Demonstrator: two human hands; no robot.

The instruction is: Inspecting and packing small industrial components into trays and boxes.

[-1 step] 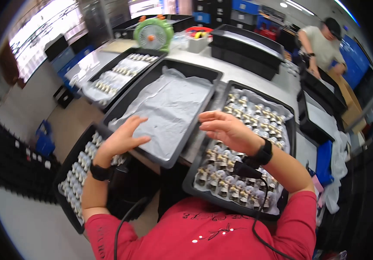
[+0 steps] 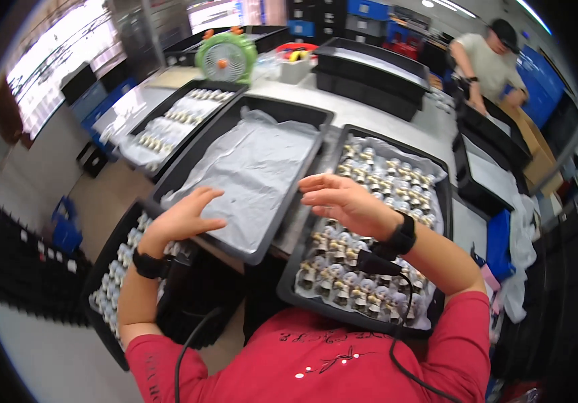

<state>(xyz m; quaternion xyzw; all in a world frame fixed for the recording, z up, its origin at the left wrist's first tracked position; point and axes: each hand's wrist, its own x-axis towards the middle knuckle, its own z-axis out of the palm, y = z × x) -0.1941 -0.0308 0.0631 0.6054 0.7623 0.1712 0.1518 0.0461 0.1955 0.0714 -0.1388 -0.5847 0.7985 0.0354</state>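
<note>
A black tray [image 2: 253,257] lined with a crumpled pale sheet [image 2: 252,158] lies in front of me, with no pieces on its sheet. Over its near left corner is my left hand [image 2: 185,218], thumb and fingers apart, holding nothing. My right hand [image 2: 349,201] hovers above the left side of another black tray [image 2: 349,324], fingers stretched toward the lined tray and nothing in them. That second tray holds rows of small white-and-gold pieces [image 2: 343,285] with dark bases. My right forearm hides part of the rows.
Lower left, a black tray [image 2: 104,321] of similar pieces sits under my left arm. Behind it is a tray with sparser rows [image 2: 178,119]. A green fan [image 2: 225,60] and stacked black trays [image 2: 368,94] stand at the back. A co-worker [image 2: 487,64] handles trays at right. A cable [image 2: 396,349] hangs near my right arm.
The whole scene has shifted slightly left in the picture. Both my hands keep nearly the same open pose over the trays.
</note>
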